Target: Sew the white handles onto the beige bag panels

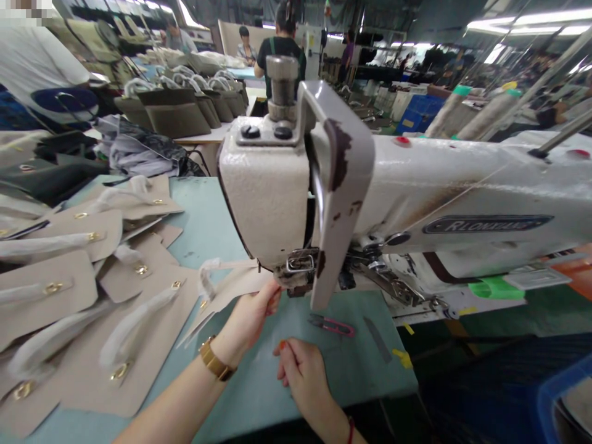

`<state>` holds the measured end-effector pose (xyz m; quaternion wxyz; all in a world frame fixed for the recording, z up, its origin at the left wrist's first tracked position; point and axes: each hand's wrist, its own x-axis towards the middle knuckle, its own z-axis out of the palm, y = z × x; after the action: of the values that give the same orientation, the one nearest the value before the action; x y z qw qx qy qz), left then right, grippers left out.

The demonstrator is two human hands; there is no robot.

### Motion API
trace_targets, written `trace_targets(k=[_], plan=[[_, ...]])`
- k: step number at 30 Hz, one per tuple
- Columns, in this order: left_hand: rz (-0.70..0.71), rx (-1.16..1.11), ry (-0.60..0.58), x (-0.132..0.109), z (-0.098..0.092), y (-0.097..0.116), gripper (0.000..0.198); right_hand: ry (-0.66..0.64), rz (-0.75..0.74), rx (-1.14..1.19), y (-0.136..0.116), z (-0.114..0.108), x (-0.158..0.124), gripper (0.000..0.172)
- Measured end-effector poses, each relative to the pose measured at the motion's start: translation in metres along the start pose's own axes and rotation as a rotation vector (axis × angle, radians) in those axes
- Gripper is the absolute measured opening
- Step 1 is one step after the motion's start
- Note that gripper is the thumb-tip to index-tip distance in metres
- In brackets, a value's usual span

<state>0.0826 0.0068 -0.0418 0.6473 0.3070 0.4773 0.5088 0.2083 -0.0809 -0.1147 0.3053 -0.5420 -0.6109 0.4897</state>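
Observation:
My left hand [247, 317], with a gold watch on the wrist, pinches a beige leather panel [231, 287] and holds it up under the head of a white industrial sewing machine [272, 191], close to the presser foot [298, 268]. The panel carries a wrapped white handle [207, 274]. My right hand [300, 370] rests lower on the green table [217, 222] with its fingers curled; whether it holds anything is hidden.
Several beige panels [87, 296] with gold rings and wrapped handles lie piled at the left. Pink thread snips [335, 325] lie on the table under the machine. Finished bags [176, 108] stand behind. Other people work at the back and at the far left.

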Motion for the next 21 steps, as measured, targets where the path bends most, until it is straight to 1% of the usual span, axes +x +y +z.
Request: trace_targets(k=[4, 6, 8, 10, 12, 14, 16, 17, 19, 20, 21], plan=[[0.019, -0.029, 0.076, -0.003, 0.004, -0.008, 0.040, -0.002, -0.001, 0.024, 0.003, 0.001, 0.000, 0.041], [0.028, -0.045, 0.124, -0.006, 0.011, -0.012, 0.039, -0.002, 0.011, 0.079, 0.001, 0.000, 0.001, 0.044], [0.036, -0.064, 0.207, -0.009, 0.020, -0.015, 0.037, 0.020, 0.023, 0.144, -0.005, -0.003, 0.003, 0.047], [0.028, -0.090, 0.293, -0.011, 0.030, -0.014, 0.036, 0.092, 0.018, 0.186, -0.016, -0.009, 0.005, 0.045], [0.011, -0.132, 0.338, -0.016, 0.039, -0.012, 0.035, 0.191, -0.008, 0.217, -0.028, -0.016, 0.009, 0.038], [0.001, -0.156, 0.311, -0.027, 0.043, -0.008, 0.037, 0.255, -0.042, 0.273, -0.039, -0.022, 0.013, 0.033], [-0.037, -0.123, 0.234, -0.045, 0.039, -0.002, 0.039, 0.264, -0.040, 0.361, -0.048, -0.025, 0.017, 0.033], [-0.084, -0.082, 0.180, -0.054, 0.035, 0.002, 0.039, 0.261, -0.018, 0.419, -0.051, -0.025, 0.019, 0.033], [-0.181, 0.044, 0.054, -0.070, 0.023, 0.017, 0.037, 0.227, 0.048, 0.576, -0.057, -0.020, 0.023, 0.035], [-0.199, 0.130, -0.009, -0.072, 0.016, 0.029, 0.036, 0.198, 0.070, 0.665, -0.060, -0.016, 0.026, 0.037], [-0.155, 0.227, -0.059, -0.070, 0.009, 0.042, 0.035, 0.162, 0.081, 0.754, -0.063, -0.011, 0.030, 0.039]])
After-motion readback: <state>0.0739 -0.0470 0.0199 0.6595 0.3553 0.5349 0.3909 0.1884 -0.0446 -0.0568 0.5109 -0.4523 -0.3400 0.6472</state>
